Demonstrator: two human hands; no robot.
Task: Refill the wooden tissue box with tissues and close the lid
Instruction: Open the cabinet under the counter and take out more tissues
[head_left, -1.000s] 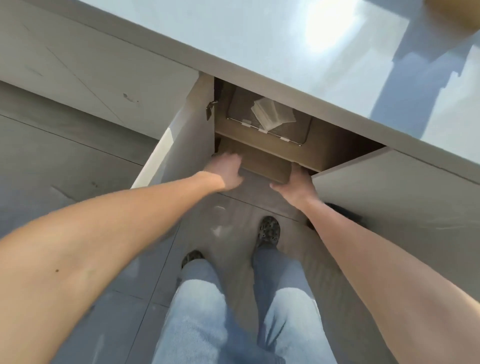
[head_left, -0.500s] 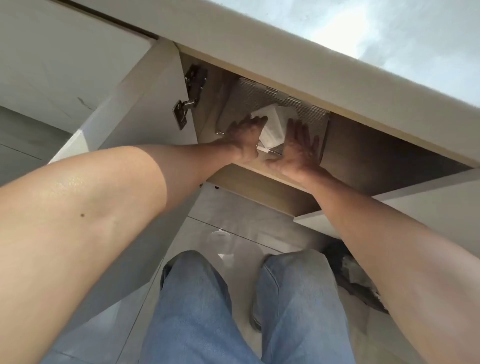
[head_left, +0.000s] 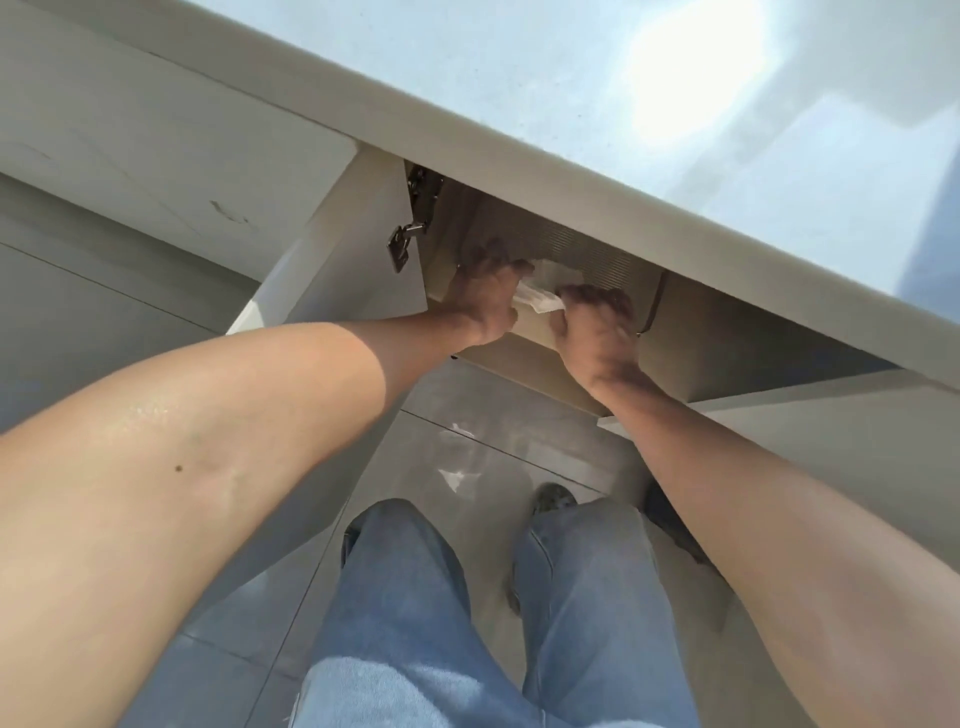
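Inside the cabinet under the counter sits the tissue box (head_left: 597, 254), with a ribbed top and a wooden front edge (head_left: 524, 358). A wad of white tissues (head_left: 540, 301) lies on it between my hands. My left hand (head_left: 488, 296) curls over the tissues' left end. My right hand (head_left: 597, 332) has its fingers bent on their right end. Both hands cover most of the box, and the counter's edge hides its rear part. I see no lid.
The open cabinet door (head_left: 337, 270) with its metal hinge (head_left: 410, 234) stands left of my left arm. The pale countertop (head_left: 623, 104) overhangs the opening. A second door (head_left: 831, 431) is on the right. Small white scraps (head_left: 460, 475) lie on the tiled floor by my feet.
My hands went from the lower shelf edge up to the tissues. They first lay flat beside them and now curl onto them. The tissues look bunched and closer to the front.
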